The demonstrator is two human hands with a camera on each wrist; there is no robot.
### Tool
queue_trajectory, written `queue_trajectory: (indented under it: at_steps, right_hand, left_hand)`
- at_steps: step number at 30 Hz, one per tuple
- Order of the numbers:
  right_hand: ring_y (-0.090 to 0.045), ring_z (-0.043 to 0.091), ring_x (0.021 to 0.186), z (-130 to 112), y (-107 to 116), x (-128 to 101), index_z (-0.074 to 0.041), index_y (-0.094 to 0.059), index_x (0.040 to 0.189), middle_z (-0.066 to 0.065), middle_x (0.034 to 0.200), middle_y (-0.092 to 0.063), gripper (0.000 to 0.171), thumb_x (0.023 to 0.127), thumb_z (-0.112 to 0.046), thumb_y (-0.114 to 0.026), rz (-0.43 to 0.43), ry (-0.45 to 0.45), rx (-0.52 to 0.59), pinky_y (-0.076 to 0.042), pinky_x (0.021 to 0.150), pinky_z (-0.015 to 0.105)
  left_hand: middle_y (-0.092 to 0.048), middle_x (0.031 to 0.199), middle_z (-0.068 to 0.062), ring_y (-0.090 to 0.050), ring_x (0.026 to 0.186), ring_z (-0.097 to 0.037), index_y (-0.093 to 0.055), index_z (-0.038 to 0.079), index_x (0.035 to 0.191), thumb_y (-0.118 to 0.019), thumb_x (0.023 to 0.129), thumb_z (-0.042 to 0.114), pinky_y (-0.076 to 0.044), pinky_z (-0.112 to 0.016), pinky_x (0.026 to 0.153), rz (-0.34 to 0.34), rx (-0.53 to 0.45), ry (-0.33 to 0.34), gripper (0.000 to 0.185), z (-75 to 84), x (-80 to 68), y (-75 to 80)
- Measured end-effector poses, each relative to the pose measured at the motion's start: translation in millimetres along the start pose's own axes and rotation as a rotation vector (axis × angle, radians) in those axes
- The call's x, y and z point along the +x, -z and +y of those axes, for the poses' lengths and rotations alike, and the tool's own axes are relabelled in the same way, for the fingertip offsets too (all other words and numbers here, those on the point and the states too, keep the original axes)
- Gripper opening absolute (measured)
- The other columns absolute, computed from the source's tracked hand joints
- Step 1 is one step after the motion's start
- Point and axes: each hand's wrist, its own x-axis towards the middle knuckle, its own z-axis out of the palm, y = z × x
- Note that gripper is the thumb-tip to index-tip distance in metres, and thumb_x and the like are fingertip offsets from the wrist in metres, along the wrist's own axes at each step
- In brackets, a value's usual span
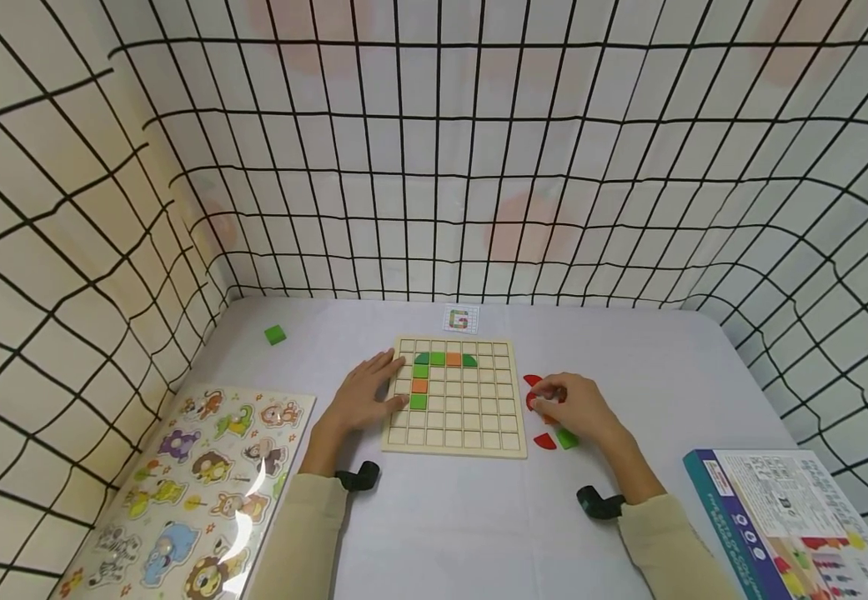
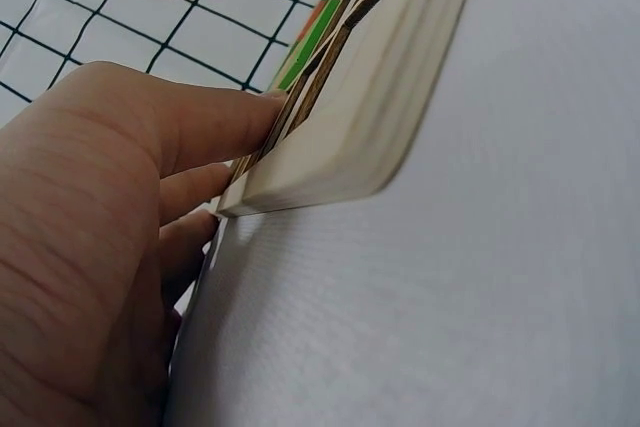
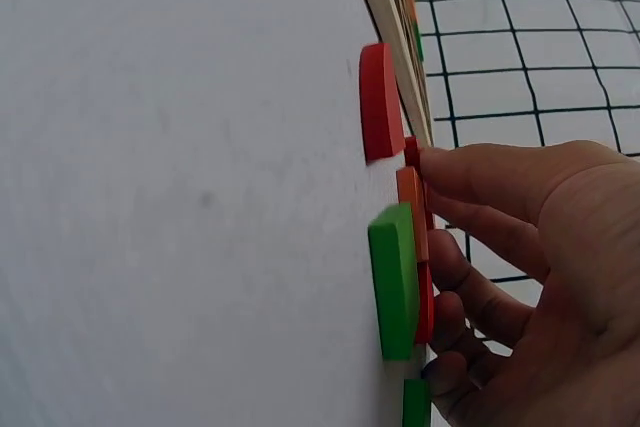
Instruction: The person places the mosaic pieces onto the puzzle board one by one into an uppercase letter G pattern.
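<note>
A wooden grid board (image 1: pixel 471 425) lies on the white table, with green and orange pieces in a row and a column at its upper left. My left hand (image 1: pixel 362 392) rests on its left edge, fingers relaxed. In the left wrist view the thumb tip touches the board's top (image 2: pixel 330 157), close to a green piece (image 2: pixel 312 42). Right of the board, my right hand (image 1: pixel 576 404) pinches a small red piece (image 3: pixel 412 151) between thumb and forefinger, largely hidden. Around it lie a red quarter-circle (image 1: pixel 545 442), a green square (image 1: pixel 566 438) and an orange piece (image 3: pixel 410 207).
A small pattern card (image 1: pixel 461 319) lies behind the board. One green block (image 1: pixel 275 335) sits apart at the back left. An animal puzzle board (image 1: pixel 212 467) fills the left front, and a box (image 1: pixel 786 500) the right front. Black netting (image 1: pixel 441 167) surrounds the table.
</note>
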Motion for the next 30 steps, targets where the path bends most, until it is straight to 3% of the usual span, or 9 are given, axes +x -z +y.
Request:
queue_trajectory:
  at_steps: [8, 18, 25, 30]
  right_hand:
    - [-0.057, 0.024, 0.098, 6, 2, -3, -0.012, -0.076, 0.116, 0.009, 0.109, -0.068, 0.035, 0.088, -0.032, -0.081, 0.015, -0.009, -0.023, -0.048, 0.077, 0.031]
    - [-0.056, 0.023, 0.094, 7, 2, -4, -0.012, -0.078, 0.114, 0.007, 0.104, -0.068, 0.026, 0.09, -0.023, -0.079, 0.046, 0.029, -0.006, -0.047, 0.075, 0.03]
    - [-0.055, 0.023, 0.09, -5, -2, -6, -0.012, -0.08, 0.111, 0.004, 0.097, -0.068, 0.024, 0.089, -0.02, -0.08, 0.077, 0.102, 0.03, -0.047, 0.069, 0.029]
    - [-0.055, 0.022, 0.094, -19, -10, -4, -0.015, -0.081, 0.111, 0.001, 0.096, -0.067, 0.023, 0.089, -0.022, -0.081, 0.057, 0.117, 0.051, -0.047, 0.073, 0.029]
  left_hand:
    - [-0.024, 0.172, -0.003, -0.019, 0.161, -0.026, -0.036, 0.02, 0.162, -0.056, 0.095, 0.052, -0.016, -0.053, 0.131, 0.0, 0.002, 0.001, 0.077, 0.1, -0.5, 0.2]
    - [-0.025, 0.172, -0.003, -0.02, 0.16, -0.027, -0.037, 0.019, 0.161, -0.057, 0.095, 0.051, -0.016, -0.053, 0.13, 0.004, -0.005, 0.001, 0.077, 2.1, -0.4, 0.4]
    - [-0.026, 0.171, -0.005, -0.02, 0.16, -0.028, -0.037, 0.017, 0.161, -0.058, 0.094, 0.05, -0.016, -0.055, 0.13, 0.001, -0.006, -0.003, 0.077, 1.9, -0.4, 1.1]
    - [-0.025, 0.172, -0.005, -0.019, 0.161, -0.028, -0.035, 0.018, 0.162, -0.057, 0.095, 0.051, -0.016, -0.055, 0.13, -0.011, -0.003, -0.001, 0.078, 1.6, 0.2, 1.6]
